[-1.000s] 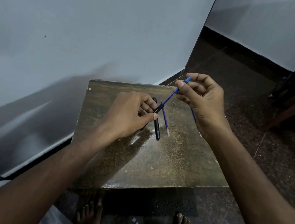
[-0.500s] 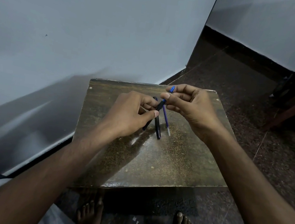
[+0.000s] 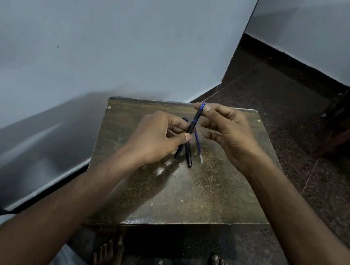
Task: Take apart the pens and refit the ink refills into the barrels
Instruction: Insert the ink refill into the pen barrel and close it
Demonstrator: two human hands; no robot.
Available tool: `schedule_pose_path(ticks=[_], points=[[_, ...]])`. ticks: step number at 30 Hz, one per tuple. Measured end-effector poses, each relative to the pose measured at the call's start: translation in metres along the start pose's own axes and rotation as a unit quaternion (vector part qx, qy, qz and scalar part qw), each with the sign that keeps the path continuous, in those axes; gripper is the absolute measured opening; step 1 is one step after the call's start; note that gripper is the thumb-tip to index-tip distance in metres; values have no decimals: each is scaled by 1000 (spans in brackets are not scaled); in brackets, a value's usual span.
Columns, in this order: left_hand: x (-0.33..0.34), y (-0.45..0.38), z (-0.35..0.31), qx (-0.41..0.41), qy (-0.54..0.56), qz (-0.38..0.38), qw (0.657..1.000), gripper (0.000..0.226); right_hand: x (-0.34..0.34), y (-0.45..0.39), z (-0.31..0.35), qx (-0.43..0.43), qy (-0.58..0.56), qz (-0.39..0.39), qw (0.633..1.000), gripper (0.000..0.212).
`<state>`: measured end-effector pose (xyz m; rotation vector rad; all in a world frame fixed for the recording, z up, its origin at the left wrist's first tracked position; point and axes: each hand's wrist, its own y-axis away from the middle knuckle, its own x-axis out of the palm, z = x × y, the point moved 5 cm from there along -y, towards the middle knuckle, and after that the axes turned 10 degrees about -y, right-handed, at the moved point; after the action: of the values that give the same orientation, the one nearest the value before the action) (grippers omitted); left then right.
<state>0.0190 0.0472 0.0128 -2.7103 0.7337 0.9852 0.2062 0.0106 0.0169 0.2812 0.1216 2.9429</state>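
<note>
Pale walls meet at a corner behind a small dark table (image 3: 182,200) that stands on a speckled dark floor (image 3: 304,132), with the person's bare feet (image 3: 107,257) showing under its near edge.

Over the far half of the table, the left hand (image 3: 157,136) holds a black pen barrel (image 3: 193,126) tilted, its upper end leaning toward the far edge. The thumb is pressed along the barrel's near side and the curled fingers (image 3: 179,124) wrap it from the other, a tight grip about the barrel's middle. A blue refill (image 3: 202,106) sticks out of the barrel's top, only a short length showing.

The right hand (image 3: 231,138) is just beside it. Its thumb and forefinger are brought close together at the tip of that refill, pinching it; the other fingers (image 3: 214,135) are loosely curled and spread apart, holding nothing.

Below the hands, near the middle of the table, a second black pen barrel (image 3: 188,156) lies on the surface, crossed by the lower end of the held one as seen from here. Just to its right lies a loose blue refill (image 3: 199,147) with a pale tip pointing toward the near edge.

A wooden furniture leg (image 3: 349,134) stands well off beyond the table's right edge.
</note>
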Motion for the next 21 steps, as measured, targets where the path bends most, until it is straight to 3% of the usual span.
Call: schedule_pose_path(ticks=[4, 10, 13, 16, 19, 21], points=[[2, 2, -1, 6, 4, 18, 1000, 14, 1, 0, -5, 8, -25, -24, 999, 8], [1, 2, -2, 2, -1, 25, 1000, 15, 5, -2, -5, 6, -16, 8, 1000, 19], [3, 2, -3, 1, 4, 40, 999, 18, 3, -2, -7, 9, -9, -18, 1000, 8], [4, 3, -5, 3, 4, 50, 999, 22, 3, -1, -9, 15, -9, -39, 999, 14], [4, 4, -6, 1, 1, 53, 999, 20, 7, 2, -6, 33, -10, 0, 999, 35], [3, 3, -5, -4, -2, 55, 998, 19, 7, 3, -5, 20, -9, 23, 999, 31]])
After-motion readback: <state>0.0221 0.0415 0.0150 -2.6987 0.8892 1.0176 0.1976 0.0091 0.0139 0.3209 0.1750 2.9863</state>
